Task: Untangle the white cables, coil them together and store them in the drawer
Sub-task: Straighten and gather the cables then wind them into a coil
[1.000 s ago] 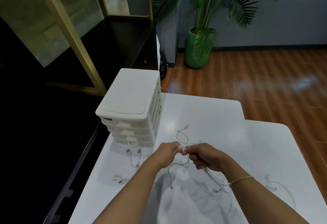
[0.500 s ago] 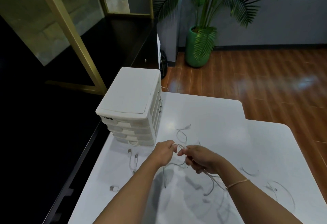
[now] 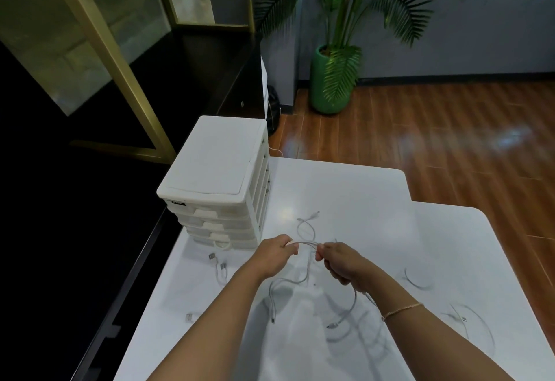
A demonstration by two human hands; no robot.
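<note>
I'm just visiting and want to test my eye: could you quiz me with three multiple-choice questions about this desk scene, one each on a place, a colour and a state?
1. Where is the drawer unit?
A. far left of the table
B. on the floor
C. right table edge

2. What colour is the plant pot?
A. red
B. green
C. white

3. What are the hands doing?
A. resting flat
B. opening a drawer
C. holding a white cable

Answers: 1 A, it stands beside the dark cabinet. 2 B, plainly green. 3 C, the left hand and right hand pinch the white cable between them.
</note>
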